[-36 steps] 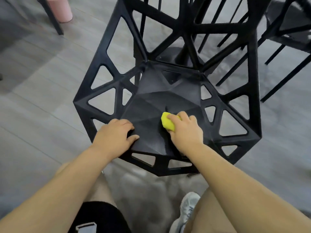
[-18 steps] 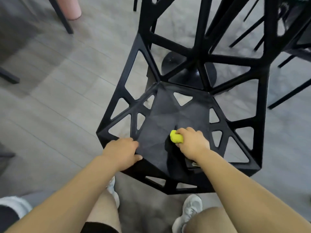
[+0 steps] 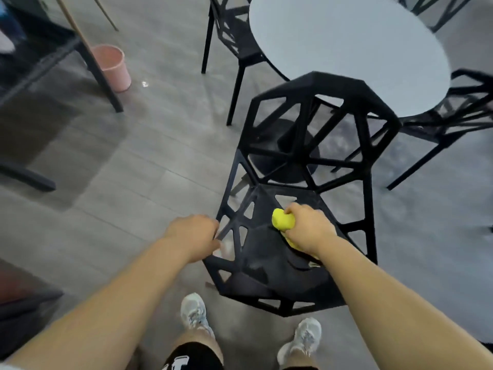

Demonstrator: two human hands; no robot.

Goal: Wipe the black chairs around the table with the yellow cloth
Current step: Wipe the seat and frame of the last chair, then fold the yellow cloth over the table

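Our right hand [image 3: 309, 228] is on the seat of the nearest black lattice chair [image 3: 314, 81], a faceted plastic shell with triangular cut-outs. Its fingers are closed round a crumpled yellow cloth [image 3: 282, 221]. One bunched end of the cloth sticks out past the thumb side of the fist and a smaller bit shows under the wrist. The cloth presses on the dark seat panel towards the back of the seat, just in front of where the backrest rises.

Our left hand [image 3: 193, 236] is at the chair's left rim, its fingers curled round a thin strut at the corner. Blur softens the detail there.

The chair's backrest stands against the edge of a round pale grey table [image 3: 346, 49]. Two more black chairs of the same pattern stand at the table, one on the far left [image 3: 229, 30] and one on the right [image 3: 453, 116], both partly tucked under the top.

A pink plastic bucket [image 3: 112, 66] stands on the grey plank floor [image 3: 133, 169], well apart to the left, beside a dark slanted leg. Our two pale grey trainers [image 3: 193, 313] are planted just in front of the chair's front edge.
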